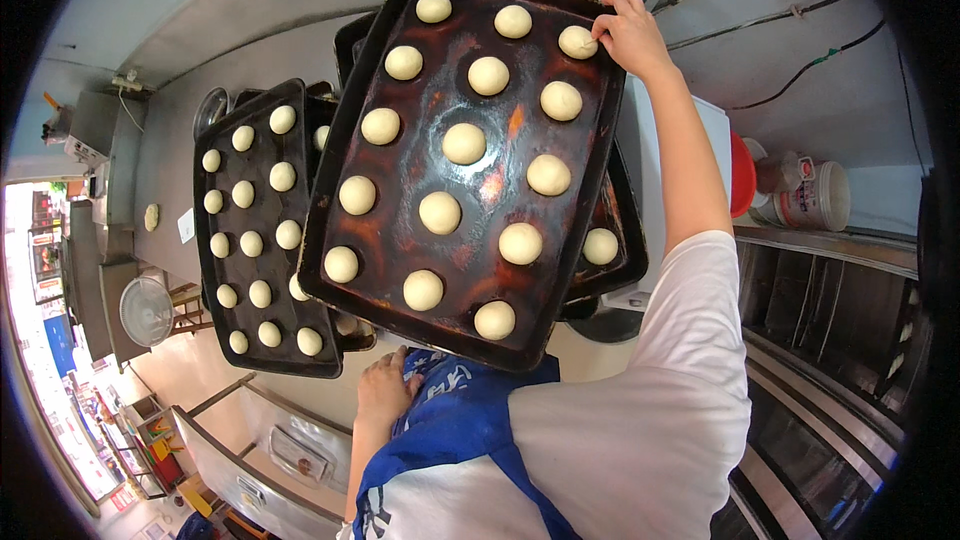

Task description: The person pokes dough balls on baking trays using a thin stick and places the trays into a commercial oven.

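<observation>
Overlapping the left tray, the top tray bears fifteen balls; the right hand's fingers pinch its far-right one. By the apron, the left hand's fingers I can't make out.

Our right hand touches a dough ball on a dark tray, our left hand by the blue apron.

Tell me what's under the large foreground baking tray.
Beneath the large baking tray, at least one lower tray juts out at right, with one pale dough ball showing. Anything else underneath is covered and cannot be seen.
</observation>
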Available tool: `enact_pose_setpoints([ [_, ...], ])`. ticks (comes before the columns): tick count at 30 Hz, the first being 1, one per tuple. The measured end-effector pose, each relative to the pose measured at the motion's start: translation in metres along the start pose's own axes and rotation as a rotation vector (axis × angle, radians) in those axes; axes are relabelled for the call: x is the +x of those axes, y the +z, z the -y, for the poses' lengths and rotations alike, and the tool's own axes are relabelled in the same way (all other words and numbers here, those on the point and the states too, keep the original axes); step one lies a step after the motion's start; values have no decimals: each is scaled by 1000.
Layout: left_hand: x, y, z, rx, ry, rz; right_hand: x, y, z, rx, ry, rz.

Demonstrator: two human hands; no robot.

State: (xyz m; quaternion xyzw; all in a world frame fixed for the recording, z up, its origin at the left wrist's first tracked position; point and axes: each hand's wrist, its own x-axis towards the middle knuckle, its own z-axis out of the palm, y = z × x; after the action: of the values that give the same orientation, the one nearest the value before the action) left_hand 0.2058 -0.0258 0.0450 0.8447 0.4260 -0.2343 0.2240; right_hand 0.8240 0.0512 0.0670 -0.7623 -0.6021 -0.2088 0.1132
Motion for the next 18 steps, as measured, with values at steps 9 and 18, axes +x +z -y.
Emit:
enact_pose_setpoints([
  [9,1,-12,33,-419,48,-222,-59,-54,33,142,368,-215],
  [18,31,-42,97,-1978,-9,-241,-252,-121,274,1217,757,-80],
])
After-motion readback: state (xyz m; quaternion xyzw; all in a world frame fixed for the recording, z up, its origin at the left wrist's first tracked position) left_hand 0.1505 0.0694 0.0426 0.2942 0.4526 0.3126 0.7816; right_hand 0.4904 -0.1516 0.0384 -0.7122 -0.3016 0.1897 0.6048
